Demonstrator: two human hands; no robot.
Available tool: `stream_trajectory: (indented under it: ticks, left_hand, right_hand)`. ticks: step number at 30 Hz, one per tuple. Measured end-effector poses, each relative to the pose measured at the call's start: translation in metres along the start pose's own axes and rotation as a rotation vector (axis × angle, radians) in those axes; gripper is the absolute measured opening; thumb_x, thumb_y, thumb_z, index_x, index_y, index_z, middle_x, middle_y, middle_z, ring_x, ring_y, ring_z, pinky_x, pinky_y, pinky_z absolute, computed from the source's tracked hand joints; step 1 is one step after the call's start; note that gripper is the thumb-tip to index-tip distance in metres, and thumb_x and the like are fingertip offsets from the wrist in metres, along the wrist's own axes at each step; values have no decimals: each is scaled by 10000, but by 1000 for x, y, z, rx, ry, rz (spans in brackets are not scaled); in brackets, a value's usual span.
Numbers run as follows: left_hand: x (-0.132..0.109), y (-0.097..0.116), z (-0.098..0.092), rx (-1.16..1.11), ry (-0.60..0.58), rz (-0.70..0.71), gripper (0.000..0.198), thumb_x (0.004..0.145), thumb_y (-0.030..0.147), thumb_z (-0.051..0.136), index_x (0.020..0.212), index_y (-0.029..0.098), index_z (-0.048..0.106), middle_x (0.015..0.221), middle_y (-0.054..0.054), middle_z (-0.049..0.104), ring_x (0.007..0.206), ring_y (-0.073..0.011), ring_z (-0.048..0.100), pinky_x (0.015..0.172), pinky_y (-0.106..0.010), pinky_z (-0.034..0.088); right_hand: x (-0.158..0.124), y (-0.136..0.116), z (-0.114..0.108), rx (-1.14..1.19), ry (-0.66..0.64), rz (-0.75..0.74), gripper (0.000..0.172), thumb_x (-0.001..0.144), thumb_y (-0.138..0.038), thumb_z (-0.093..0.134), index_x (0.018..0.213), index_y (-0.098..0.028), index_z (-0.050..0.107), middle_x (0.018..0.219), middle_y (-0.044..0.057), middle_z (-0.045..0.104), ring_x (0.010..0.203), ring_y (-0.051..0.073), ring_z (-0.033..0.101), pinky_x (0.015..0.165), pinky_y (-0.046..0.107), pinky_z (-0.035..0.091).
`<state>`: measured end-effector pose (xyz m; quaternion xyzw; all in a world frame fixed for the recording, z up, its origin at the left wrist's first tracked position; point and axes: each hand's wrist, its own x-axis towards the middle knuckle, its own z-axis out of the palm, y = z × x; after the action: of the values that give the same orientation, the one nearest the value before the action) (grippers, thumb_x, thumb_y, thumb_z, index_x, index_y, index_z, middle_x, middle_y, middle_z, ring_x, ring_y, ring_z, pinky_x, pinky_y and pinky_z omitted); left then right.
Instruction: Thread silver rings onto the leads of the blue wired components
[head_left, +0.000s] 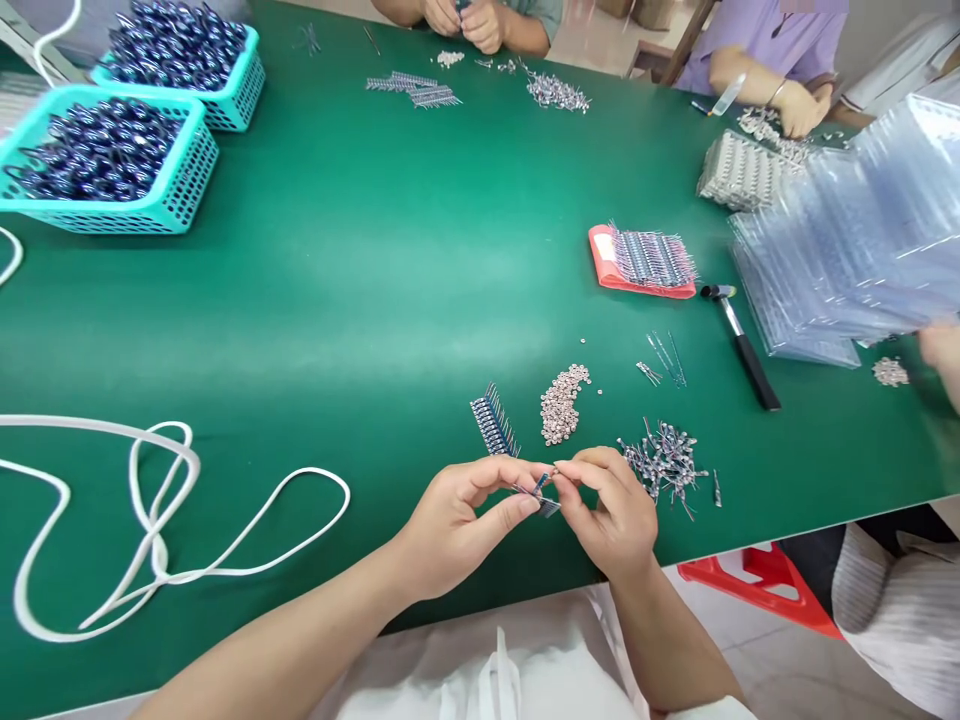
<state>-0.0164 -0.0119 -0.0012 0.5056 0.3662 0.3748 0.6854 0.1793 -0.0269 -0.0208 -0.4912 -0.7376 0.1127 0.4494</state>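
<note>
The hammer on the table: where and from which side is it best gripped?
Probably the black handle, from the near side: it is long and points toward the near edge of the table, while the hammer's head lies at the far end.

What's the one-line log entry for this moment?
left hand: holds small blue part | right hand: close beside it, grip unclear | nearby: pale discs, loose parts pile

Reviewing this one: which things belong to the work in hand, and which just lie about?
Likely belong:
wired parts in the left hand, right hand at their tip
pile of small discs
strip of parts
heap of loose parts

Seem just lying about:
white cord
hammer
turquoise baskets
clear plastic trays
</note>
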Motion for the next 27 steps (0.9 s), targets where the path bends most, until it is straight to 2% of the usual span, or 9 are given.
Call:
stream_trajectory:
  ticks: [6,14,27]
  left_hand:
    - [1,1,0,78,-7,46,69,912,185,629,891,149,684,1092,-120,769,1014,-220,719,926,-358,578]
    - [0,0,0,96,-13,24,59,915,183,630,900,153,679,1139,-122,757,1031,-222,710,950,-376,564]
    - [0,-7,0,-4,-12,4,47,921,187,643,914,166,684,1138,-108,756,1103,-226,692,988,-373,551]
  right_hand:
    - [0,1,0,-17,4,0,172,862,-121,650,990,-233,677,822,28,688,712,150,673,628,289,566]
    - [-1,0,-1,-1,21,37,177,852,-99,653,973,-228,664,825,25,663,710,137,653,620,277,555]
    - [0,0,1,-55,28,-6,210,849,-89,652,998,-237,661,826,23,682,706,142,667,630,287,567]
